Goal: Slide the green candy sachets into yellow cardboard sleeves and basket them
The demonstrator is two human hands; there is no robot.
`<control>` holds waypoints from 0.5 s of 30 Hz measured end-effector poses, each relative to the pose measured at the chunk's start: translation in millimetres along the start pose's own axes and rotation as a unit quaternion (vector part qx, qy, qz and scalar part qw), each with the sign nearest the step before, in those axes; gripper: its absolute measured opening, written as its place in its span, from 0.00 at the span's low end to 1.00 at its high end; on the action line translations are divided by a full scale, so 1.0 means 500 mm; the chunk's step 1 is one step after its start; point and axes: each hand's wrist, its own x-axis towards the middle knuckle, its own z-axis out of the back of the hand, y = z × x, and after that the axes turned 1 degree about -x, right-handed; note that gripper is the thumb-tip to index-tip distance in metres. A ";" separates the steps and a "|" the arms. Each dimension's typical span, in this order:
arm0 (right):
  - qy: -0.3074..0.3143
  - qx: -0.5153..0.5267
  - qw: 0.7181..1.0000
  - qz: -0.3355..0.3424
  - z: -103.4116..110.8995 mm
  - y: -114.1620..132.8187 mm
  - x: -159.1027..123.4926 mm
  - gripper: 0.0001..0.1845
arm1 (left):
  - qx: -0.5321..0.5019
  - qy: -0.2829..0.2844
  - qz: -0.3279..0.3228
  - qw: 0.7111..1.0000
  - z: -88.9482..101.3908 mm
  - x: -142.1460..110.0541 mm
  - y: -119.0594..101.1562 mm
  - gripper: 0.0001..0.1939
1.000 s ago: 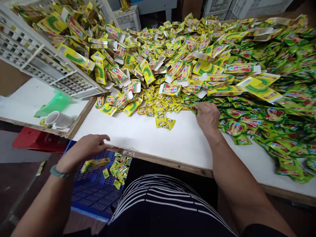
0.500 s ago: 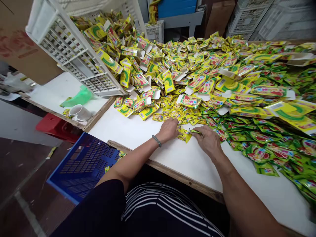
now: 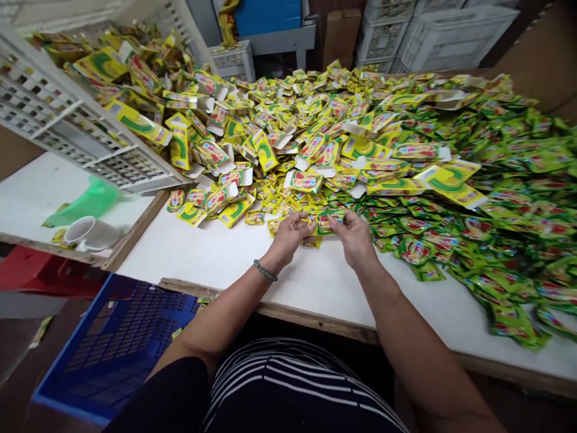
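Observation:
Above the white tabletop, the fingers of my left hand (image 3: 287,237) pinch a small yellow sachet (image 3: 311,220). My right hand (image 3: 356,240) is closed on the right end of a shiny green sachet (image 3: 327,224) with red fruit print. The two sachets meet between my hands; whether one overlaps the other I cannot tell. More small yellow sachets (image 3: 276,198) lie just behind my fingers, and another sits partly hidden under my hands. Open yellow boxes (image 3: 305,181) are heaped beyond them. On the right spreads a thick pile of green sachets (image 3: 451,234).
A tipped white crate (image 3: 76,135) at left spills yellow boxes. Below it stand a white mug (image 3: 92,233) and green plastic (image 3: 90,204). A blue crate (image 3: 108,349) is below the wooden table edge (image 3: 315,319). White crates (image 3: 451,39) stand behind.
The view has turned right. My right hand now holds a green sachet stretched out toward my left hand, and both hands have risen from the yellow sachet on the table.

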 end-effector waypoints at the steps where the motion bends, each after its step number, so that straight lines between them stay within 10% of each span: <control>1: -0.006 -0.027 1.000 0.013 0.002 0.000 0.003 0.20 | -0.011 0.005 -0.004 1.000 -0.008 -0.001 0.003 0.28; 9: 0.006 -0.160 0.987 0.030 0.043 0.047 0.012 0.22 | 0.064 0.049 -0.005 0.997 -0.037 0.025 -0.018 0.25; 15: -0.195 -0.106 0.970 0.103 0.284 0.100 0.115 0.19 | 0.329 0.113 -0.127 0.929 -0.084 0.041 -0.029 0.21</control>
